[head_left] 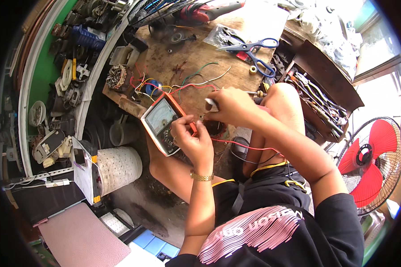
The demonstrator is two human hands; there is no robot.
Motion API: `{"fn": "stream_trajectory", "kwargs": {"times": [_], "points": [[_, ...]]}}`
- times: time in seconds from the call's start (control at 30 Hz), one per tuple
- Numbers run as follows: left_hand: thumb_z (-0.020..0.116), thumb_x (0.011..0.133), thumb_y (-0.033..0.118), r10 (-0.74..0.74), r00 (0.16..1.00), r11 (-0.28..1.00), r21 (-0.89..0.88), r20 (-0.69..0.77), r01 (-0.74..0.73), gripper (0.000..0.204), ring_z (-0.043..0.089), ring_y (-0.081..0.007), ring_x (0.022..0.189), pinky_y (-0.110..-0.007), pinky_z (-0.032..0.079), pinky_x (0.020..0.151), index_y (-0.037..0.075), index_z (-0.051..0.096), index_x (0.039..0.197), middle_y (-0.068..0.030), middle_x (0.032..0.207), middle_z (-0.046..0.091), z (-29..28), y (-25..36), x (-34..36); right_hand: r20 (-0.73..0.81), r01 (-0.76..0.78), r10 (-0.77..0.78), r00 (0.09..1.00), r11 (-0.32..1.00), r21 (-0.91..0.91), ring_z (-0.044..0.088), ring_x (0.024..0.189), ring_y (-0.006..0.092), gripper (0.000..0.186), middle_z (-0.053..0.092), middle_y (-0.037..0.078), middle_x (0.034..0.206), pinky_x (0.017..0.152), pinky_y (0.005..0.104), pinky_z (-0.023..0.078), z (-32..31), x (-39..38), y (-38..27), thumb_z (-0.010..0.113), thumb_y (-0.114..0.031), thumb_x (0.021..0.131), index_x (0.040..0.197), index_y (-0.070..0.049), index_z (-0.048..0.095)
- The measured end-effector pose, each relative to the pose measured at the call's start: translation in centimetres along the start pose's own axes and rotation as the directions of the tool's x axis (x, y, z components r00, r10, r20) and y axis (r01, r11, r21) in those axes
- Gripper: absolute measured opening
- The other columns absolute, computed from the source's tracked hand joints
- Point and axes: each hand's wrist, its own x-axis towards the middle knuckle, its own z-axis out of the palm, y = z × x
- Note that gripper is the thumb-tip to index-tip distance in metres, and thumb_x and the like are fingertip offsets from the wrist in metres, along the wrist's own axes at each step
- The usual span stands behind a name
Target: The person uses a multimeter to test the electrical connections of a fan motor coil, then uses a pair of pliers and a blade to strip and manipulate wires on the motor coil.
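An orange-cased analog multimeter [160, 118] is tilted on the near edge of the wooden bench, with my left hand [192, 138] closed around its right side by the dial. Just right of it, my right hand [231, 107] is closed on a small white object [210, 102] too hidden to name. Beneath that hand, a dark round part with copper-coloured windings [216, 130] is partly covered. Red and black leads [245, 144] run across my lap. Coloured wires [187, 86] lie on the bench near a blue spool [153, 87] and a wound motor part [116, 76].
The wooden bench [173, 53] also bears blue-handled scissors [267, 43], a plastic bag and a red power tool [200, 13]. A metal toolbox [329, 75] and red-bladed fan [374, 178] stand right. Shelves of parts [67, 84] and a white bucket [120, 169] are left.
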Motion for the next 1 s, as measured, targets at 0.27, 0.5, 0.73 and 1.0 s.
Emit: {"fn": "stream_trajectory", "kwargs": {"times": [0.27,0.5,0.73,1.0], "points": [[0.076,0.091,0.009,-0.029,0.974,0.997,0.072,0.226,0.013,0.017,0.059,-0.0138,0.066,-0.032,0.045,0.06,0.0,0.073,0.105,-0.0075,0.079,0.068,0.2,1.2,0.1,-0.059,-0.085,0.098,0.993,0.977,0.195,0.07,0.068,0.0301,0.026,0.071,0.017,0.077,0.065,0.0421,0.053,-0.2,-0.8,1.5,0.078,-0.024,0.086,0.095,0.0,0.072],[0.076,0.092,0.014,-0.089,0.959,0.987,0.156,0.269,0.048,0.014,0.061,-0.0175,0.056,-0.033,0.047,0.058,0.001,0.077,0.099,-0.008,0.067,0.069,1.1,1.5,0.4,0.208,-0.245,0.15,0.966,0.781,0.574,0.06,0.07,0.0091,0.019,0.068,0.005,0.075,0.064,0.0306,0.05,1.5,0.0,5.2,0.073,-0.015,0.094,0.092,0.004,0.07],[0.075,0.094,0.014,-0.146,0.958,0.984,0.136,0.247,0.115,0.016,0.066,-0.0144,0.062,-0.03,0.051,0.061,-0.002,0.075,0.096,-0.0106,0.074,0.073,1.0,0.7,0.1,-0.108,0.028,0.019,0.994,0.911,0.412,0.07,0.08,0.0325,0.02,0.071,0.017,0.086,0.072,0.0422,0.053,1.0,-1.1,2.8,0.075,-0.016,0.086,0.102,-0.005,0.071],[0.074,0.093,0.013,-0.253,0.927,0.959,-0.057,0.279,0.278,0.015,0.074,-0.0243,0.073,-0.035,0.054,0.066,-0.002,0.075,0.097,-0.0168,0.084,0.076,0.8,1.0,0.4,-0.073,0.032,-0.013,0.997,0.965,0.262,0.069,0.079,0.0335,0.019,0.069,0.015,0.083,0.071,0.0411,0.052,1.8,-1.3,3.3,0.074,-0.009,0.086,0.104,-0.006,0.068]]}}
